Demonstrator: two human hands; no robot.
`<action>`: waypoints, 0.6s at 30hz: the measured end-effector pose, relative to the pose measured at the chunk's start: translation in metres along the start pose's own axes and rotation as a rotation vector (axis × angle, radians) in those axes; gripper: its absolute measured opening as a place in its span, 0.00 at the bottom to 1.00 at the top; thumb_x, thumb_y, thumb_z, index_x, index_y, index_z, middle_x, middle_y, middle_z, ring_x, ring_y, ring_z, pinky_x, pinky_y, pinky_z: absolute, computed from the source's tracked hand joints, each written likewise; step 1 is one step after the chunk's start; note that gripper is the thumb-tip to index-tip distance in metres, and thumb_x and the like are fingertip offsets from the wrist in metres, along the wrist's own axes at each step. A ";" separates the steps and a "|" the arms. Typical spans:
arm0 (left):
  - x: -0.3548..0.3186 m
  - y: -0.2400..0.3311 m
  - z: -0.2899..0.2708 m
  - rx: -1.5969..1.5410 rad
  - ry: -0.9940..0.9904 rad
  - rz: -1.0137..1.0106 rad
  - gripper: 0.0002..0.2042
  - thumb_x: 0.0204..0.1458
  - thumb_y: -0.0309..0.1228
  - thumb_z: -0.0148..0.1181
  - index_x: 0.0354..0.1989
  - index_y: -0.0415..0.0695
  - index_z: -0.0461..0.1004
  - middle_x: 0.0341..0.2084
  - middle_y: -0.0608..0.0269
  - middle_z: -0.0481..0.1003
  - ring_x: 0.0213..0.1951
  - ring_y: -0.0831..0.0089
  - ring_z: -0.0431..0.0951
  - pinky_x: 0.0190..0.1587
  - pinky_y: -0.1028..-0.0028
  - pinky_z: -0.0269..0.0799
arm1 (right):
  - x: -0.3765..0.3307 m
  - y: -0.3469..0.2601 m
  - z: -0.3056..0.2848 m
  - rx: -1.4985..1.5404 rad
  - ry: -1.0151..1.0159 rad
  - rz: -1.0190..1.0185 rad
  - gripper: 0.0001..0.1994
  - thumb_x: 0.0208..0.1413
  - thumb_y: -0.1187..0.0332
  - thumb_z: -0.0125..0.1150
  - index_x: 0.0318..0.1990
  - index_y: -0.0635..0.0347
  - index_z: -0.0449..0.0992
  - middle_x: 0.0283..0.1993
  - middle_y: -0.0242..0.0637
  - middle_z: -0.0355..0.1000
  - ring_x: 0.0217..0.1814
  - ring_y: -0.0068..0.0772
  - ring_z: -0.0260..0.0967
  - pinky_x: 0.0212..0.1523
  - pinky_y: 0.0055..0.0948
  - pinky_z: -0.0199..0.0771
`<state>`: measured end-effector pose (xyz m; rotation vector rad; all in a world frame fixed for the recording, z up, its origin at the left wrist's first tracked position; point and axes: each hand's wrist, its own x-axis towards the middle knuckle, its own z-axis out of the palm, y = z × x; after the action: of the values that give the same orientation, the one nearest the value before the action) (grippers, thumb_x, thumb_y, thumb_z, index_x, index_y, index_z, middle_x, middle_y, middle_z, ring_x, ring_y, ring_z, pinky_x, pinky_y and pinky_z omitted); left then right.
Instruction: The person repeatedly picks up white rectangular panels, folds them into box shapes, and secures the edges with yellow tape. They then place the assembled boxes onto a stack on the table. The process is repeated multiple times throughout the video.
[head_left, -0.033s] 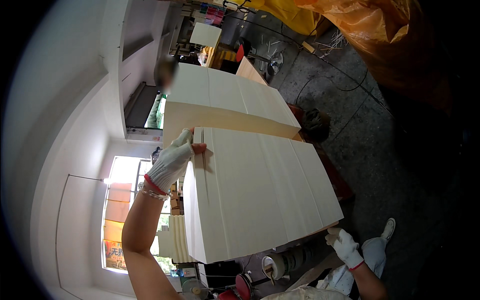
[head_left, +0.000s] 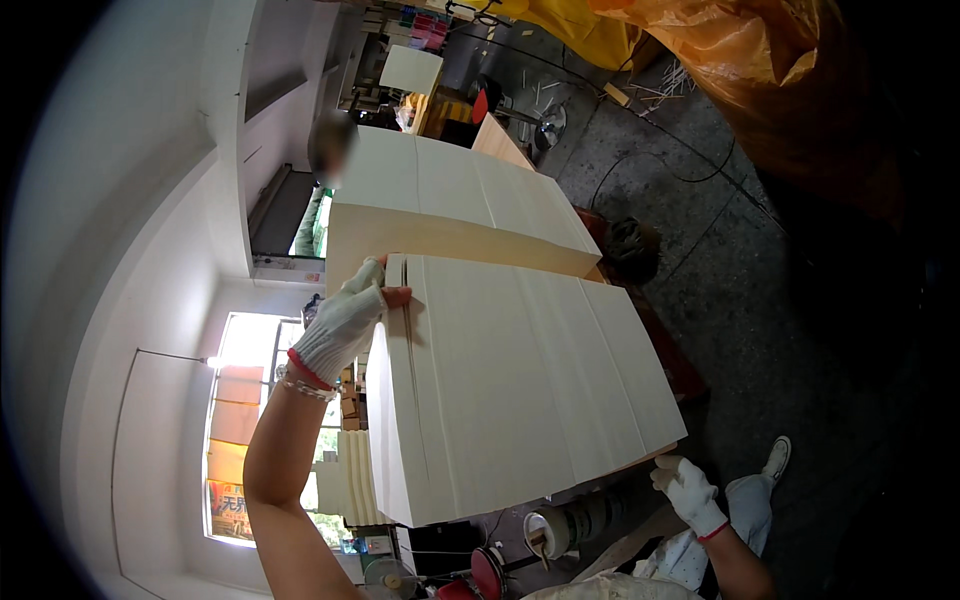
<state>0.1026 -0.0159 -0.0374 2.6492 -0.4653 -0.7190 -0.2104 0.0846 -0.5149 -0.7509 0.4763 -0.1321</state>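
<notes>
A big block of stacked white sheets (head_left: 530, 370) fills the middle of the view, with thin lines running between its layers. My left hand (head_left: 350, 315), in a white knit glove with a red cuff and bare thumb tip, is closed on the sheets at the block's upper left end. The thumb lies against the layered side beside a narrow dark gap, and the other fingers are mostly hidden. Apart from the block's lower right corner, my right hand (head_left: 690, 495) hangs gloved with its fingers loosely bent. Nothing shows in it.
Behind stands a second stack of white sheets (head_left: 450, 180), with a person (head_left: 335, 145) at its left end. An orange plastic bag (head_left: 740, 60) bulges at the upper right. A stool (head_left: 550, 125) stands on the dark floor (head_left: 690, 240). Red seats (head_left: 488, 572) are at the bottom.
The dark gap by my left thumb now runs further down the side of the block as a thin line. Both hands have stayed almost in place.
</notes>
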 end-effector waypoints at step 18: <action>-0.018 -0.007 -0.012 -0.063 0.097 0.185 0.25 0.55 0.31 0.54 0.61 0.41 0.60 0.37 0.64 0.64 0.42 0.75 0.65 0.53 0.70 0.63 | -0.029 -0.305 0.038 -0.411 -0.207 -1.301 0.16 0.55 0.69 0.63 0.49 0.66 0.70 0.50 0.51 0.72 0.50 0.51 0.72 0.50 0.42 0.73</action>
<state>0.0962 0.0008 -0.0230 2.5272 -0.6399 -0.5367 -0.2022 -0.1054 -0.2719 -1.3743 -0.2634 -1.1816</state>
